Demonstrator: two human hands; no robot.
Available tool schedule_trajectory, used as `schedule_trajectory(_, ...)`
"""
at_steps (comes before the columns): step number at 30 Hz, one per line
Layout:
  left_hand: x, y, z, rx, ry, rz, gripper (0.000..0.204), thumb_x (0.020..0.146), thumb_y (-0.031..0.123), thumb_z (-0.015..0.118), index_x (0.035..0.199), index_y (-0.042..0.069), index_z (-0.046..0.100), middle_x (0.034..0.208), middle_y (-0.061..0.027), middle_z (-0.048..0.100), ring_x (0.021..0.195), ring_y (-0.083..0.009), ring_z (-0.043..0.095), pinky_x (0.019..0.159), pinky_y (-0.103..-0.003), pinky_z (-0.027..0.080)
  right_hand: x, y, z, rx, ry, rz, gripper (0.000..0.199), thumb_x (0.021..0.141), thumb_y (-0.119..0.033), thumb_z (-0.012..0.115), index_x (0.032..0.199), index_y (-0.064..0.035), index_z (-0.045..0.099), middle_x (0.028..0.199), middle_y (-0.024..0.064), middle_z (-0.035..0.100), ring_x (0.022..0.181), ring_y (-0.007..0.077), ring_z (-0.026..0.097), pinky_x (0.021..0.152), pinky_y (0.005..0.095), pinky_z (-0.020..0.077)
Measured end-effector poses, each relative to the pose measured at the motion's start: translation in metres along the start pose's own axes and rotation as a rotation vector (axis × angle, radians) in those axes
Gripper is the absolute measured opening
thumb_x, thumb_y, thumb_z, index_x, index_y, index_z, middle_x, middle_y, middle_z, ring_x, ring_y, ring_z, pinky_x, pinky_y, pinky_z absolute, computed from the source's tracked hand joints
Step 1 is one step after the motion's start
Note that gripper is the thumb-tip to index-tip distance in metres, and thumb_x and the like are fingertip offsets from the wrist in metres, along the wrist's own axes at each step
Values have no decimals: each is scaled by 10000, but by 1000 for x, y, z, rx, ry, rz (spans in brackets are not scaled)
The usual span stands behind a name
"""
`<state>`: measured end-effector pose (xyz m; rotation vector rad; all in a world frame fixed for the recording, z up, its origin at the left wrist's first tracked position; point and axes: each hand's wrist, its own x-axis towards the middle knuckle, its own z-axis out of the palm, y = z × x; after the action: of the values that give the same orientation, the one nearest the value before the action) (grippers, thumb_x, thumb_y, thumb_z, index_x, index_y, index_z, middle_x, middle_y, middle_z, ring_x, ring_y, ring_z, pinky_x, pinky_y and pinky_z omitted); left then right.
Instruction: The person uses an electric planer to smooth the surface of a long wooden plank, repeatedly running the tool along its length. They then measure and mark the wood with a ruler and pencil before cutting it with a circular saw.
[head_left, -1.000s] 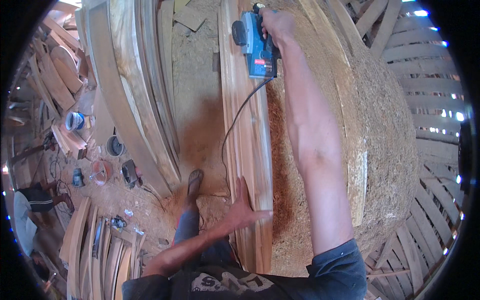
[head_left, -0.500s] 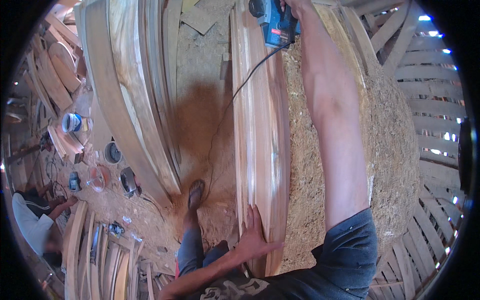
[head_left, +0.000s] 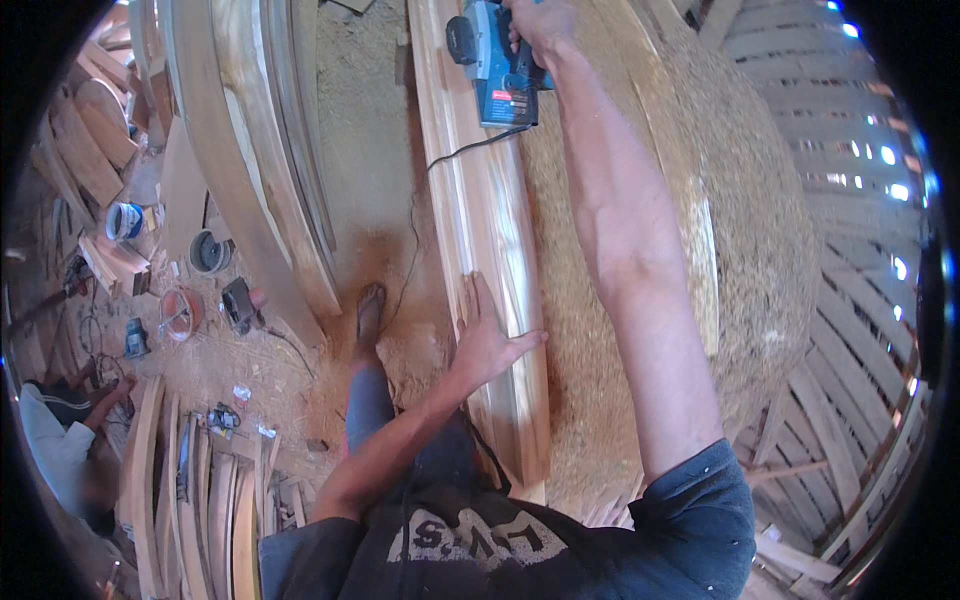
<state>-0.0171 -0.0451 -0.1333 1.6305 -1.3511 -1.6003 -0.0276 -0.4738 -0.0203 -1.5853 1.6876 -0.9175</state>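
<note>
My right hand is stretched far forward, its fingers wrapped round the handle of a blue electric planer. The planer sits on top of a long stack of curved wooden boards, toward the far end, and a black cord trails from its back over the left edge. Nearer to me, my left hand lies on the same boards with fingers stretched forward and the thumb out to the right.
More long curved boards lean at the left. A bucket, a power tool and a clear container stand on the dusty floor. A person sits at far left beside upright planks. Wood shavings are heaped right of the boards.
My view has shifted, and the planer shows more fully with my right hand still round its handle. My left hand appears farther up the picture, still flat on the boards.
</note>
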Motion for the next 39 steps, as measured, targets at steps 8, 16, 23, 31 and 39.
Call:
schedule_trajectory(8, -142, -50, 75, 84, -212, 54, 1523, 745, 607, 873, 1577, -147, -156, 1685, -383, -73, 1605, -452, -14, 1288, -525, 175, -209, 31, -67, -8, 11, 31, 402, 873, -264, 717, 637, 56, 658, 561, 128, 622, 435, 216, 576, 436, 386, 445)
schedule_trajectory(16, -201, -146, -5, -42, -601, -116, 975, 921, 540, 763, 1586, -52, 365, 1556, -237, 514, 1453, -361, 470, 1206, -414, 373, -414, 44, -139, -48, 47, 105, 345, 891, -293, 684, 822, 44, 722, 673, 151, 676, 571, 239, 649, 561, 398, 502)
schedule_trajectory(23, -193, -159, -38, -195, 21, -168, 767, 1017, 549, 625, 1504, -25, 477, 1449, -185, 598, 1362, -281, 557, 1100, -445, 447, -586, 60, -194, -84, 132, 153, 480, 891, -310, 708, 1241, 17, 716, 1048, 284, 755, 1001, 379, 761, 880, 430, 583)
schedule_trajectory(31, -197, -58, 62, -162, 92, -16, 886, 970, 638, 641, 1485, -66, 487, 1440, -236, 593, 1309, -311, 596, 1058, -445, 485, -843, 94, -283, -14, 193, 397, 494, 907, -215, 788, 1338, -2, 673, 1015, 239, 769, 943, 305, 769, 844, 400, 587)
schedule_trajectory(39, -183, -29, 201, 78, 692, 24, 1501, 677, 317, 961, 1606, -81, -148, 1697, -351, -81, 1533, -504, 286, 1262, -491, 315, -944, 179, -287, -131, 148, 347, 503, 886, -225, 794, 1324, -4, 681, 918, 244, 766, 861, 315, 779, 785, 405, 597)
